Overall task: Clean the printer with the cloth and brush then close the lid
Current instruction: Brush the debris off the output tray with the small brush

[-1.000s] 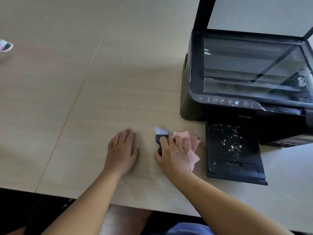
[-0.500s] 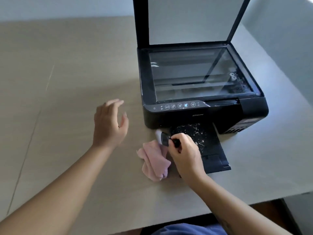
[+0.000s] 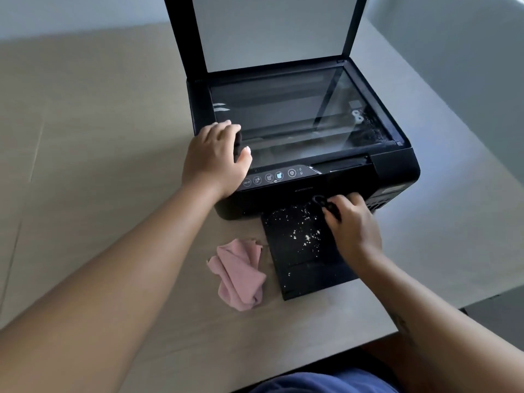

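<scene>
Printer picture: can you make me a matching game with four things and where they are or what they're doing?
Things:
1. pink cloth
2. brush
3. lid
4. white crumbs

Places or states:
A. standing up, open
B. held in the right hand
C. lying crumpled on the table
D. scattered on the black tray

Right pairs: 1-C, 2-B, 3-A, 4-D

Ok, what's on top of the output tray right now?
White specks lie scattered over the output tray. The right hand, holding the brush, covers its far right corner, so debris there cannot be seen.
</scene>
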A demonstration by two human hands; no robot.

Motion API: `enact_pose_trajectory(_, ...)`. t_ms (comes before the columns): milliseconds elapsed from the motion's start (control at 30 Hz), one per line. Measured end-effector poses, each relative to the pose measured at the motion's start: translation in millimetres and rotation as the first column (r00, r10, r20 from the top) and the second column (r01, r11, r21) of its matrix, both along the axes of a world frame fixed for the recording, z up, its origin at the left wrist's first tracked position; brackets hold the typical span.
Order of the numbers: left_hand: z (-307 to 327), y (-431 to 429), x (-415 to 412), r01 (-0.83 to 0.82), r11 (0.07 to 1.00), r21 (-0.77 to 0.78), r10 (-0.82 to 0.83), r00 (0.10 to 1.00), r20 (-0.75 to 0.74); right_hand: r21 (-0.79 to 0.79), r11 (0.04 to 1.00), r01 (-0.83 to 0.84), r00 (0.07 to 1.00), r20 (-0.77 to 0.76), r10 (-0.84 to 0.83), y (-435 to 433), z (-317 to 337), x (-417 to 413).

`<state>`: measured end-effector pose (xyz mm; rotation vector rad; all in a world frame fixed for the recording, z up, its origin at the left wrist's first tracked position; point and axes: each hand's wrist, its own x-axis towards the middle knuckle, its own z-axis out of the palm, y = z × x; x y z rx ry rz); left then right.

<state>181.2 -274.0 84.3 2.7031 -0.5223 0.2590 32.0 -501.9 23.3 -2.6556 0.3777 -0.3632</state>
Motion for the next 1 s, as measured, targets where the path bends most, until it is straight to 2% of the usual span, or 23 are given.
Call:
enact_pose_trajectory(200, -2.4, 1.0, 0.6, -0.003, 1.000, -0.021, 0.003, 1.000, 0.014, 0.119, 0.956, -0.268, 0.959, -0.057, 0.276, 26.0, -1.3, 8.9)
enact_pose_trajectory(267, -2.8, 0.7, 1.0, -0.005, 1.000, -0.025, 0.006, 1.000, 0.030, 0.100, 0.972, -0.214, 0.977, 0.010, 0.214, 27.1, 3.5, 10.7)
enact_pose_trajectory(333, -1.0, -0.5, 1.7, -0.005, 1.000, -0.019, 0.006, 0.999, 0.042, 0.079, 0.993, -0.083, 0.995, 0.061, 0.079, 21.1, 6.7, 11.1)
enact_pose_trajectory(400, -0.4, 0.6, 1.6, -0.011, 1.000, -0.010, 0.011, 0.999, 0.043, 0.073, 0.997, -0.039, 0.999, 0.007, 0.038, 23.4, 4.4, 8.8)
enact_pose_trajectory(533, -2.0, 1.5, 0.2, -0.014, 1.000, 0.004, 0.014, 0.999, 0.046, 0.154, 0.942, -0.297, 0.947, -0.077, 0.311, 44.2, -1.3, 3.5)
enact_pose_trajectory(600, -1.6, 1.3, -0.1, -0.018, 1.000, 0.008, 0.018, 0.999, 0.041, 0.163, 0.941, -0.296, 0.952, -0.036, 0.305, 47.0, 2.1, 5.5)
enact_pose_trajectory(700, -0.8, 0.3, -0.6, -0.024, 1.000, 0.012, 0.024, 0.999, 0.032, 0.098, 0.977, -0.188, 0.982, 0.041, 0.184, 42.7, 3.6, 7.7)
enact_pose_trajectory(867, -1.4, 1.8, 0.3, -0.024, 1.000, 0.009, 0.024, 0.999, 0.034, 0.159, 0.926, -0.342, 0.937, -0.019, 0.349, 55.6, 1.1, 6.1)
enact_pose_trajectory(1000, -1.3, 1.3, 0.2, -0.028, 1.000, 0.012, 0.027, 0.999, 0.040, 0.141, 0.988, -0.069, 0.995, 0.076, 0.059, 31.0, 7.2, 2.2)
